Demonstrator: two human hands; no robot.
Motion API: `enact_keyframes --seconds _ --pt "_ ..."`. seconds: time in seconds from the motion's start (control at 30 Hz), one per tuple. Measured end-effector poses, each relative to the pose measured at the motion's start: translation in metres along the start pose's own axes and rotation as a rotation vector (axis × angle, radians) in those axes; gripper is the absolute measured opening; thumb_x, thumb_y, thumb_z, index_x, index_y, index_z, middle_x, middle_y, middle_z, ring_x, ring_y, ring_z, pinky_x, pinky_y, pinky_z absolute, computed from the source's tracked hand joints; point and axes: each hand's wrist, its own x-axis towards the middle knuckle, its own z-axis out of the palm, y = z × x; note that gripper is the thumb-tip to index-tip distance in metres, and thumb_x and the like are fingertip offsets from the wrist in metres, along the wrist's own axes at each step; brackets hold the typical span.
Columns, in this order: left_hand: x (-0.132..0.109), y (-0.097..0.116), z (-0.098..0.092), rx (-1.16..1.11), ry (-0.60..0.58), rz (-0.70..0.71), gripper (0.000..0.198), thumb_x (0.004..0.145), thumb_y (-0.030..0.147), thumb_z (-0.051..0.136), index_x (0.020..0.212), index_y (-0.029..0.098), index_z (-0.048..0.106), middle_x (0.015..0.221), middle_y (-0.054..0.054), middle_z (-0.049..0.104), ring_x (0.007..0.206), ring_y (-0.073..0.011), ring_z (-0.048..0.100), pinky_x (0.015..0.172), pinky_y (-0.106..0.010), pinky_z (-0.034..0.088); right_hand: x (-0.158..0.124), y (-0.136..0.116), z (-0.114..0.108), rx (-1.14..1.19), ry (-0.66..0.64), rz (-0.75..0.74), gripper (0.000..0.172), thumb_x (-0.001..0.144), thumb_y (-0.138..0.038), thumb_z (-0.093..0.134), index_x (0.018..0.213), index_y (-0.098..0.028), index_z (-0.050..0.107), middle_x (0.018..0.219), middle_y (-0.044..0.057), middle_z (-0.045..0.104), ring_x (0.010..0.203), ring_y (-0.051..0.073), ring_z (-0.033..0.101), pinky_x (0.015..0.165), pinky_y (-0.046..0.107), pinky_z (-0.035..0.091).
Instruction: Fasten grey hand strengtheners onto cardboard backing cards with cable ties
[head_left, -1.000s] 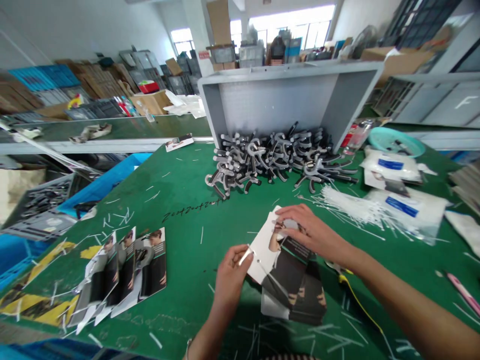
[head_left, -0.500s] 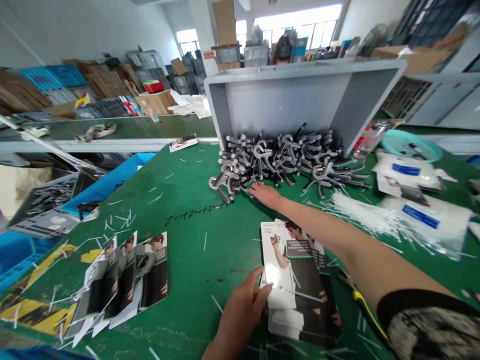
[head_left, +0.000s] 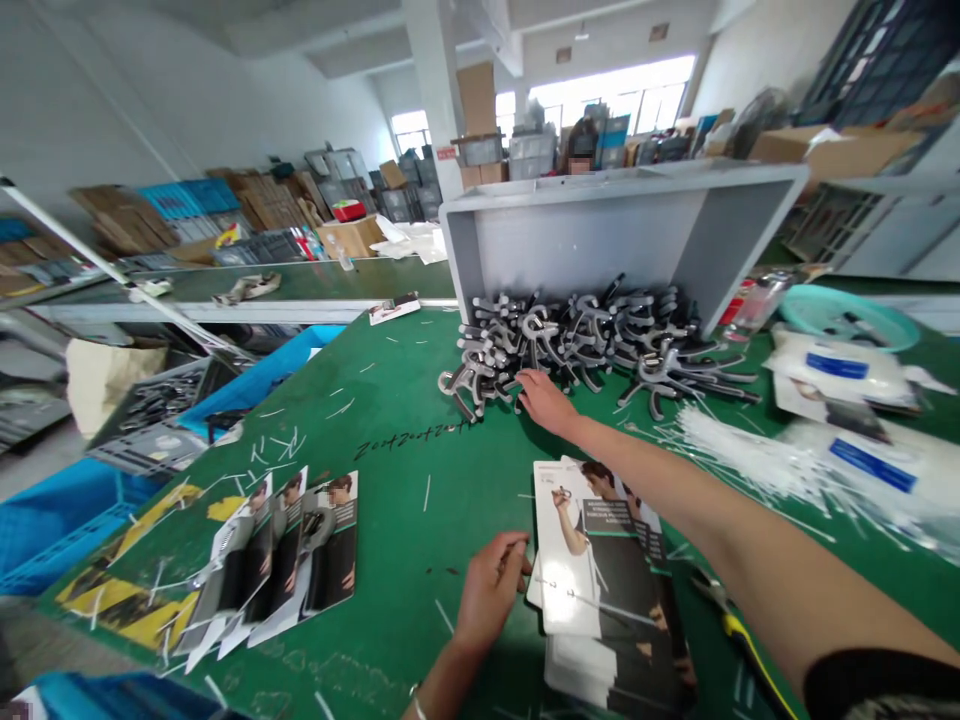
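Observation:
My right hand (head_left: 547,402) reaches forward to the near edge of a heap of grey-and-black hand grip strengtheners (head_left: 555,335). Its fingers close on the handle of one grip strengthener, whose far part is lost among the others. Just left of a stack of printed cards (head_left: 589,550), my left hand (head_left: 491,590) hovers low with loosely bent fingers slightly apart, nothing visible in them. The top cards show a person using a grip. At the left, several cards with grip strengtheners attached (head_left: 281,560) lie overlapping in a fanned row.
Behind the heap a grey plastic crate (head_left: 585,240) lies on its side. White cable ties (head_left: 739,440) spread at the right, near plastic bags (head_left: 870,465) and a turquoise basin (head_left: 847,315). Yellow-handled pliers (head_left: 739,630) lie right of the cards. Blue bins (head_left: 67,525) stand beyond the left edge.
The view has tilted up and turned slightly left. My left hand has drawn back from the edge of the card stack. My right hand stays at the heap.

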Motion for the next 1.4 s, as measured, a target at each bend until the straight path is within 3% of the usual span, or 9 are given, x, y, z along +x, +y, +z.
enact_keyframes --seconds 0.1,0.3,0.43,0.6,0.77,0.87,1.0,1.23,1.4 --pt "0.009 -0.001 0.005 0.011 -0.031 -0.004 0.033 0.095 0.042 0.047 0.102 0.016 0.067 0.068 0.0 0.062 0.057 -0.0136 0.058 0.057 -0.024 0.046 0.031 -0.034 -0.003 0.009 0.072 -0.117 0.044 0.101 -0.023 0.037 0.142 -0.008 0.039 0.145 0.022 0.037 0.13 0.031 0.034 0.11 0.045 0.028" --pt "0.022 0.003 0.014 0.114 0.014 0.044 0.027 0.094 0.034 0.048 0.093 0.018 0.07 0.076 -0.002 0.067 0.068 -0.0155 0.059 0.064 -0.024 0.044 0.102 -0.092 0.006 -0.003 0.013 -0.347 0.031 0.099 -0.029 0.045 0.126 -0.017 0.056 0.131 0.015 0.053 0.124 0.029 0.039 0.105 0.046 0.03" --pt "0.025 -0.001 0.015 0.101 0.02 -0.002 0.027 0.094 0.032 0.046 0.088 0.019 0.07 0.071 -0.002 0.064 0.064 -0.015 0.056 0.061 -0.024 0.043 0.142 -0.106 0.027 -0.075 -0.081 -0.277 0.041 0.089 -0.038 0.065 0.123 -0.016 0.058 0.131 0.016 0.055 0.126 0.034 0.042 0.105 0.054 0.033" --pt "0.029 -0.006 0.012 0.024 0.003 -0.037 0.031 0.096 0.038 0.044 0.096 0.019 0.069 0.07 -0.003 0.064 0.061 -0.0149 0.055 0.06 -0.025 0.044 0.159 -0.105 0.058 -0.172 -0.227 -0.211 0.035 0.094 -0.034 0.06 0.124 -0.017 0.057 0.128 0.01 0.058 0.11 0.024 0.06 0.093 0.047 0.051" --pt "0.027 -0.008 0.012 -0.027 0.06 -0.065 0.031 0.096 0.04 0.045 0.102 0.019 0.066 0.067 -0.001 0.063 0.056 -0.0139 0.056 0.057 -0.024 0.044 0.121 -0.09 0.062 -0.177 -0.259 -0.319 0.023 0.092 -0.024 0.059 0.11 -0.011 0.066 0.113 0.014 0.065 0.111 0.028 0.058 0.103 0.052 0.038" --pt "0.026 -0.008 0.013 -0.082 0.055 -0.067 0.03 0.095 0.04 0.046 0.102 0.017 0.065 0.065 0.001 0.061 0.05 -0.0117 0.054 0.054 -0.023 0.043 0.074 -0.067 0.048 -0.134 -0.239 -0.425 0.021 0.089 -0.015 0.054 0.103 -0.009 0.069 0.099 0.017 0.067 0.106 0.029 0.056 0.106 0.05 0.029" --pt "0.025 -0.006 0.013 -0.092 0.057 -0.031 0.032 0.094 0.042 0.048 0.103 0.016 0.064 0.066 0.002 0.06 0.051 -0.0108 0.055 0.053 -0.022 0.042 0.007 -0.026 0.021 -0.086 -0.193 -0.462 0.023 0.09 -0.015 0.05 0.104 -0.015 0.068 0.104 0.013 0.065 0.106 0.027 0.052 0.102 0.044 0.03" --pt "0.025 -0.005 0.013 -0.042 0.038 0.058 0.03 0.094 0.04 0.047 0.102 0.016 0.064 0.065 0.002 0.059 0.051 -0.0109 0.055 0.053 -0.022 0.043 -0.064 0.075 -0.034 -0.05 0.049 -0.015 0.048 0.084 -0.001 0.037 0.128 -0.01 0.054 0.12 0.02 0.058 0.106 0.03 0.053 0.094 0.046 0.037" --pt "0.024 -0.01 0.015 -0.042 0.047 0.08 0.029 0.092 0.041 0.05 0.099 0.016 0.066 0.063 0.002 0.059 0.052 -0.0114 0.054 0.053 -0.022 0.044 -0.112 0.102 -0.048 0.072 0.247 0.297 0.053 0.072 0.001 0.038 0.122 -0.009 0.054 0.113 0.02 0.063 0.11 0.033 0.055 0.094 0.051 0.042"
